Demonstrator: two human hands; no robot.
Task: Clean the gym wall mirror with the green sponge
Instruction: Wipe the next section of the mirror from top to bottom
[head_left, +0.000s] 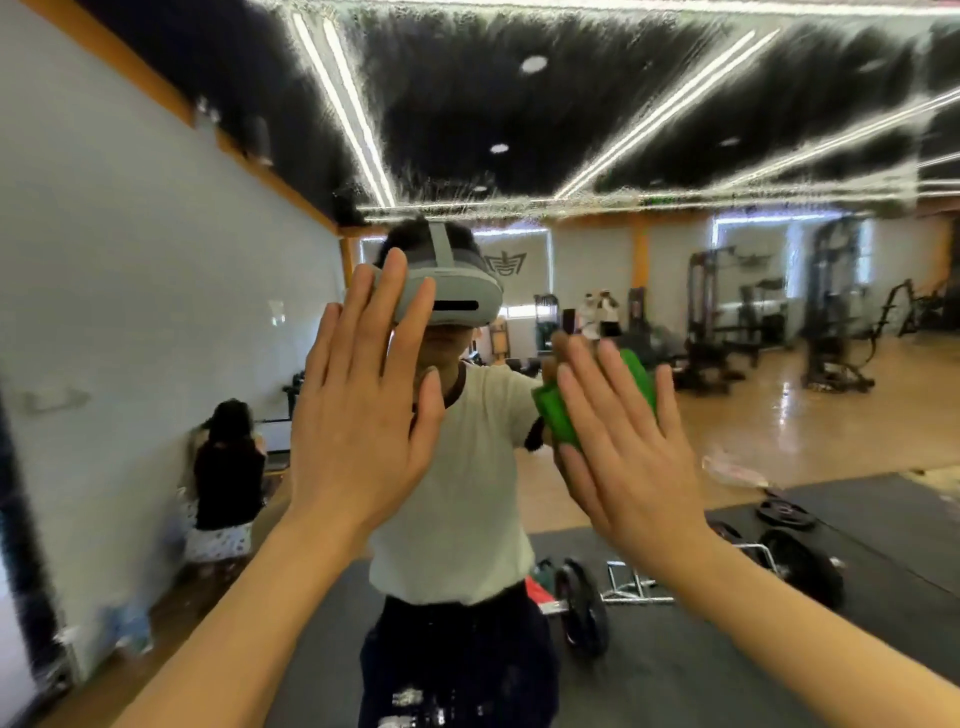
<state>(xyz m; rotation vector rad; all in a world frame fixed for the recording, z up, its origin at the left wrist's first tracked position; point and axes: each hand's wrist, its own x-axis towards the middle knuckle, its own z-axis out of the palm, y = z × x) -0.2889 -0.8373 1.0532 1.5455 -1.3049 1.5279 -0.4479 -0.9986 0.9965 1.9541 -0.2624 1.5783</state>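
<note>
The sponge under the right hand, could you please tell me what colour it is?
Bright green. The sponge shows in the head view, pressed flat under the right hand.

The green sponge (563, 415) lies flat against the streaky, reflective wall mirror (623, 130), largely hidden behind straight fingers.

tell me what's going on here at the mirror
A person is cleaning a gym wall mirror. The right hand presses a green sponge flat against the glass with straight fingers. The left hand is raised open beside it, holding nothing. Their reflection shows between the hands, with weights on the mat behind.
</note>
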